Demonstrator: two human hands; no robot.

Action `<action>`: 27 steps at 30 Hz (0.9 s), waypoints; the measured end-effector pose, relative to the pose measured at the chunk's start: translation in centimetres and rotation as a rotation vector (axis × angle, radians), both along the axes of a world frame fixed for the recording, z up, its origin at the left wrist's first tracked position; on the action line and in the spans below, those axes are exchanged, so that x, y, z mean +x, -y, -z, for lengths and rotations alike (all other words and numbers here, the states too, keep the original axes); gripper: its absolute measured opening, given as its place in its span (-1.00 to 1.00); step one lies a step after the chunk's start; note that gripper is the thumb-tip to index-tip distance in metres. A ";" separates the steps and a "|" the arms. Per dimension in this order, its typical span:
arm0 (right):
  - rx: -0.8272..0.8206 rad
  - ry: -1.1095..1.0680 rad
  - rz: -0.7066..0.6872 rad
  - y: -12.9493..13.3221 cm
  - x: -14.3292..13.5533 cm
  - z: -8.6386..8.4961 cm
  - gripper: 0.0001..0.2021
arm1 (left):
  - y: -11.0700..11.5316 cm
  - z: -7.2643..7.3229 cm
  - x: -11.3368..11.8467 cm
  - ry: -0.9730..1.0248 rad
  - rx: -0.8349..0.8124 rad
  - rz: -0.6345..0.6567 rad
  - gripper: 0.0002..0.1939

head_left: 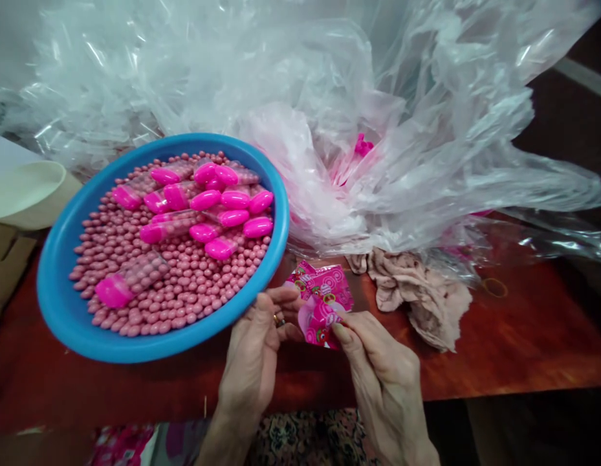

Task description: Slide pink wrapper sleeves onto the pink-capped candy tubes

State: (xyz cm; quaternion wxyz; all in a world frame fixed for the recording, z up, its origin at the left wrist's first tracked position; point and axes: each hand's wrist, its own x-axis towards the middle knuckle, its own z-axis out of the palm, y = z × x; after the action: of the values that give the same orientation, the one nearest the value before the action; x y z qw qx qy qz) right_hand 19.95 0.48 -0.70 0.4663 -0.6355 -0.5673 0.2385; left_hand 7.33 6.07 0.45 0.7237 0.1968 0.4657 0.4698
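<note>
A printed pink label is pinched between the thumb and forefinger of my right hand. Just to its left is my left hand, fingers stretched out and apart, with a ring on one finger. Its fingertips come close to the label; whether they touch it I cannot tell. More pink labels lie on the table behind. Beside my left hand stands a blue basin full of pink candy balls. Several clear tubes with bright pink ends rest on the balls, one tube apart from the others at the front.
Crumpled clear plastic bags heap along the back, with bright pink pieces inside one. A wrinkled beige cloth lies right of the labels on the red-brown table. At the far left are a white tub and cardboard.
</note>
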 end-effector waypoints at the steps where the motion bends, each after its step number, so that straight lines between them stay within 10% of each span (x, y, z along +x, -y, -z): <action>1: -0.003 -0.003 -0.007 0.0 0.1 0.0 -0.87 | -0.2 0.0 -0.2 -0.016 0.003 0.030 -0.68; 16: -0.109 -0.057 -0.098 0.8 0.9 0.5 -0.83 | -0.7 0.2 -0.6 -0.461 0.003 0.284 -0.87; 27: -0.095 -0.036 -0.033 0.2 0.7 0.8 -0.81 | 0.2 0.9 -1.1 -0.256 0.237 0.355 -0.84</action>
State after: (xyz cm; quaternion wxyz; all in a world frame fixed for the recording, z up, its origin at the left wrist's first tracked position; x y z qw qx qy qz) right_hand 20.62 0.28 -1.54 0.4416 -0.6432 -0.5572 0.2843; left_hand 6.19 5.88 -0.45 0.7020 0.4170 0.4531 0.3578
